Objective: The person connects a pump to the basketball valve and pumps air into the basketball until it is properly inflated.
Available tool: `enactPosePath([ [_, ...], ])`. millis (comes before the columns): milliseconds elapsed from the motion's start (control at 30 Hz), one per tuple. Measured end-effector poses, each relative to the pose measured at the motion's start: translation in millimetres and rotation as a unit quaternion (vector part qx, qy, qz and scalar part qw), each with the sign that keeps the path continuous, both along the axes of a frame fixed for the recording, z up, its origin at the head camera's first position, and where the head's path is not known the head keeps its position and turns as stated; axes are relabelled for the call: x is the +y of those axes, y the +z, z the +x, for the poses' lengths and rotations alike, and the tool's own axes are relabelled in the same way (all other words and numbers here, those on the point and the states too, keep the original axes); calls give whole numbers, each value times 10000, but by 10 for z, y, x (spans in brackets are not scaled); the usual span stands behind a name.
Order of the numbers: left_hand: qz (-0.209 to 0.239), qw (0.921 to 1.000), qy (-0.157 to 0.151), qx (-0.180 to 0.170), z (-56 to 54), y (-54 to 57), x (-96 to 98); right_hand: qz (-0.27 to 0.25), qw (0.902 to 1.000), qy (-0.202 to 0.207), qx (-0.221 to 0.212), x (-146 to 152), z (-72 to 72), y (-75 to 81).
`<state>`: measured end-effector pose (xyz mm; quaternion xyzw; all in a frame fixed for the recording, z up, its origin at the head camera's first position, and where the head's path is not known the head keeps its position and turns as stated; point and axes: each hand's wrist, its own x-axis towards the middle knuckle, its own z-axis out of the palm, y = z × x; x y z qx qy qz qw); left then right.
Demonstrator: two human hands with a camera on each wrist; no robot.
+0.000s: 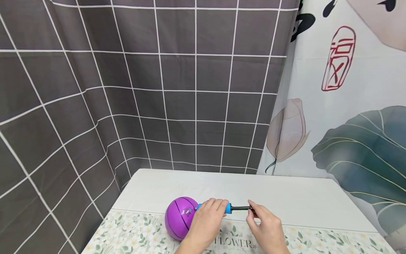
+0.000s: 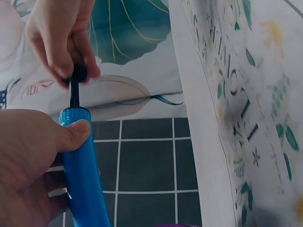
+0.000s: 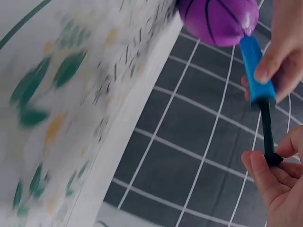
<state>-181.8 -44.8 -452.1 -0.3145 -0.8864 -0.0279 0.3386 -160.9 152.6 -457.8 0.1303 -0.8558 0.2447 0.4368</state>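
My left hand (image 1: 207,220) grips the blue barrel of a small hand pump (image 2: 83,175), its thumb lying along the barrel near the end cap. The pump's far tip meets a purple ball (image 1: 177,217) with black seam lines, as the right wrist view shows. My right hand (image 1: 268,225) pinches the black handle (image 3: 273,159) at the end of the pump's rod between thumb and fingers. A length of black rod (image 3: 267,127) shows between barrel and handle. In the head view the left hand covers much of the barrel.
The table (image 1: 152,183) carries a white cloth with a floral band and printed lettering along the near side. Behind stands a dark grey curtain (image 1: 177,106) with white grid lines. A white curtain (image 1: 304,77) with leaf and flower prints hangs at the right.
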Motion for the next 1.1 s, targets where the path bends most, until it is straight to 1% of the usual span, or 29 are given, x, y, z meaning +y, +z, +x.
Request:
enactPosePath([
  [133,68,10000,51,-35,-17,6,-60,-136,9995,-274,-23,151,28,36],
  [267,141,9999,42,64,-47,12,-100,-235,9986,-461,-85,259,42,73],
  [433,172,9998,68,104,-52,17,-107,-243,9986,-453,113,319,36,93],
  [533,27,9998,133,124,-36,24,-87,-235,9987,-411,173,312,29,84],
  [667,-248,9994,193,120,0,40,-38,-249,9988,-408,113,252,27,61],
  [767,-334,9992,181,132,17,25,4,-212,9990,-394,96,169,27,42],
  [900,-282,9989,154,355,12,-24,62,-106,9995,-247,183,34,22,14],
  [1000,-220,9983,108,525,8,-49,108,-76,9998,-135,155,-73,21,-16],
  [1100,-160,9982,25,581,11,-66,143,-52,10000,-75,16,-166,29,-45],
])
